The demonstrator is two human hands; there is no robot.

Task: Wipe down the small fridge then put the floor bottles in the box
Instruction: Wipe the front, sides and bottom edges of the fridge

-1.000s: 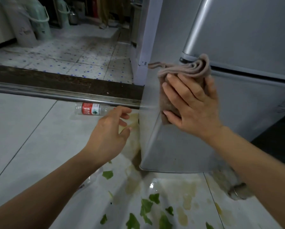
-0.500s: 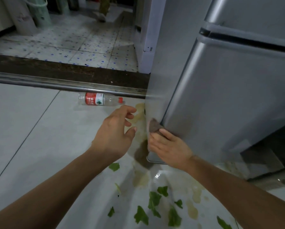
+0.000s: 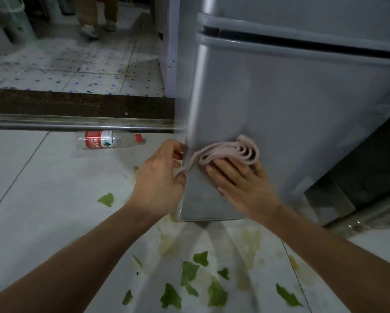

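Folded pink cloth is being pressed flat on fridge door by right hand. Left hand, fingers loosely curled and holding nothing, is being kept nearer the water bottle, lying sideways, up-left.

We counted one silver fridge, one folded pink cloth, one plastic bottle with a red label on the floor, two hands, and roughly ten green leaf scraps.
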